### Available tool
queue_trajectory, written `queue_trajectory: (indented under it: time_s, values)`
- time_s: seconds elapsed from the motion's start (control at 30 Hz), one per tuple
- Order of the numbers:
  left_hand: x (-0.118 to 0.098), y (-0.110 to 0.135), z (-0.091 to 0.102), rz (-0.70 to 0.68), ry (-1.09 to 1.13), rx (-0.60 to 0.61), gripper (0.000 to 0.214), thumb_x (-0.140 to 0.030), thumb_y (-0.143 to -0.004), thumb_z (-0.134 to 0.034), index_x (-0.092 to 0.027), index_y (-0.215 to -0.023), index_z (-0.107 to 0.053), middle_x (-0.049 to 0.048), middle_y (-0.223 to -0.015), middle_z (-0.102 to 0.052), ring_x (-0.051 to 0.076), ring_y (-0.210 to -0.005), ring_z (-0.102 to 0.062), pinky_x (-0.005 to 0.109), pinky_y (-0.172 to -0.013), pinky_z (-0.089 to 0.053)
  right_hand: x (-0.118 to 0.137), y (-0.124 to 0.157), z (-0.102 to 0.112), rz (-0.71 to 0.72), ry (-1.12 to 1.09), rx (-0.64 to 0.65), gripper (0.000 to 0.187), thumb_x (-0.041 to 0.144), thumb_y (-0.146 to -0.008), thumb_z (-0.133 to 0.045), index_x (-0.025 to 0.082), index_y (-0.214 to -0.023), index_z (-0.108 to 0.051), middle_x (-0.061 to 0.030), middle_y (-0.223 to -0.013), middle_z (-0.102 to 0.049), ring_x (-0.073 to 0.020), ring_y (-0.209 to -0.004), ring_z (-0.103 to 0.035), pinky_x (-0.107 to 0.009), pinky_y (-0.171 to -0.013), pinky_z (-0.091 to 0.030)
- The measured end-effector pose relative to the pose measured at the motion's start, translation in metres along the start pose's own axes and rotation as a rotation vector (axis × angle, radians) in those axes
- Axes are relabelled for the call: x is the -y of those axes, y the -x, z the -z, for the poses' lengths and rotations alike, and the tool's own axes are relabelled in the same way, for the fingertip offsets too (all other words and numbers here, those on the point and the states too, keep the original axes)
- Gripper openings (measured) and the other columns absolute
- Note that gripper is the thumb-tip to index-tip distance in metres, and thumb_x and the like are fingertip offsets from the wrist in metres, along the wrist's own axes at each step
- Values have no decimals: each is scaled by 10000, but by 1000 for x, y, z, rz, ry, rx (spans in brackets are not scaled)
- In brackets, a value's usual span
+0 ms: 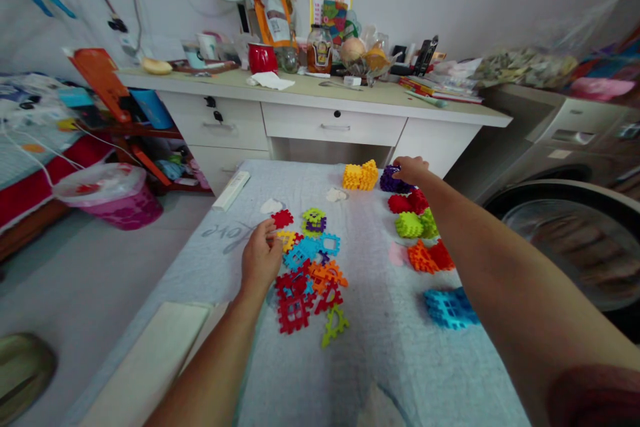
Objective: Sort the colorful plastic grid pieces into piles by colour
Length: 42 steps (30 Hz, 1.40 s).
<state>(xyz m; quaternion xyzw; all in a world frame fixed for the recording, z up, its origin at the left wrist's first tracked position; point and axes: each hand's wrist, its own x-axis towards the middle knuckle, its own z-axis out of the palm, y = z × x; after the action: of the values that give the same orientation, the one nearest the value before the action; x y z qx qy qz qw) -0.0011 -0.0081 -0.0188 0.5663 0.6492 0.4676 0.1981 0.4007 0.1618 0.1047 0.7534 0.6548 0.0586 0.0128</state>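
Note:
Notched plastic building tiles lie on the cloth-covered table in a mixed pile and in colour-sorted stacks. My left hand is at the pile's left edge, its bent fingertips against a yellow tile. Near it are a red tile, blue tiles, orange tiles, dark red tiles and a green tile. My right hand reaches to the far right, fingers curled over the purple tile stack. Whether it holds a single tile there is hidden. Yellow stacks stand just left of it.
Red stacks, green stacks, orange-red stacks and a blue stack line the right side, partly behind my forearm. A white bar lies at the far left edge. Beyond are a cluttered desk and a washing machine.

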Motion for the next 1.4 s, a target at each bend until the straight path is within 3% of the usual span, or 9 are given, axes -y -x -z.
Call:
queue_trajectory:
  time_s: [0.17, 0.3, 0.4, 0.5, 0.67, 0.83, 1.07, 1.2, 1.4]
  values:
    - [0, 0, 1, -8, -12, 2, 434, -211, -777, -540, -193, -1206, -594, 99, -1163, -707, 213, -1014, -688, 382, -937, -547, 3, 2, 2, -62, 6, 11, 419, 318, -864, -669, 275, -1279, -645, -111, -1278, -633, -361, -1246, -461, -490, -985, -357]
    - [2, 0, 0, -2, -10, 4, 439, -210, -787, -534, -195, -1223, -585, 99, -1172, -705, 212, -1039, -684, 386, -961, -537, 11, 16, 12, -58, -43, -72, 377, 299, -877, -642, 266, -1252, -658, -107, -1349, -589, -360, -1263, -449, -492, -996, -361]
    - [2, 1, 0, -14, -9, -13, 435, -189, -770, -533, -205, -1202, -587, 89, -1174, -701, 207, -1030, -681, 381, -961, -536, 29, 39, 23, -28, -144, -169, 383, 290, -873, -635, 266, -1254, -655, -105, -1399, -558, -360, -1266, -455, -502, -1002, -384]
    - [1, 1, 1, -32, -21, -52, 417, -178, -762, -529, -199, -1173, -596, 95, -1168, -696, 223, -1059, -665, 404, -987, -522, 56, 75, 24, 98, -273, -195, 379, 277, -863, -646, 241, -1240, -659, -119, -1386, -567, -343, -1246, -492, -503, -1013, -403]
    - [1, 1, 2, -27, 15, -86, 409, -142, -757, -503, -204, -1149, -600, 91, -1166, -689, 215, -1048, -663, 401, -993, -518, 104, 149, -8, 444, -534, -64, 275, 230, -875, -655, 201, -1148, -676, -108, -1223, -665, -243, -1150, -593, -406, -1035, -422]
    - [3, 0, 4, 33, 112, -102, 391, -110, -784, -450, -202, -1137, -592, 85, -1166, -683, 186, -1010, -676, 368, -968, -528, 136, 196, -40, 418, -623, 19, 239, 174, -866, -635, 184, -1099, -690, -106, -1131, -691, -219, -1049, -627, -359, -968, -449]
    - [8, -4, 6, 137, 243, -141, 373, -94, -791, -430, -185, -1119, -583, 97, -1137, -670, 184, -1023, -668, 328, -869, -559, 145, 207, -56, 422, -624, -13, 212, 96, -838, -577, 155, -1003, -695, -99, -1007, -665, -209, -974, -593, -325, -919, -440]
    - [9, -5, 4, 138, 246, -148, 358, -91, -793, -436, -195, -1099, -590, 81, -1107, -678, 171, -1004, -668, 335, -912, -546, 142, 206, -61, 431, -663, -8, 285, 28, -788, -514, 164, -976, -680, -86, -992, -657, -200, -958, -586, -316, -921, -439]
    - [4, -4, 5, 116, 230, -143, 334, -98, -774, -465, -191, -1066, -598, 78, -1103, -689, 175, -988, -669, 348, -938, -534, 140, 210, -62, 494, -702, -15, 417, 162, -764, -635, 143, -1180, -621, -111, -1095, -639, -234, -1007, -569, -363, -945, -438]
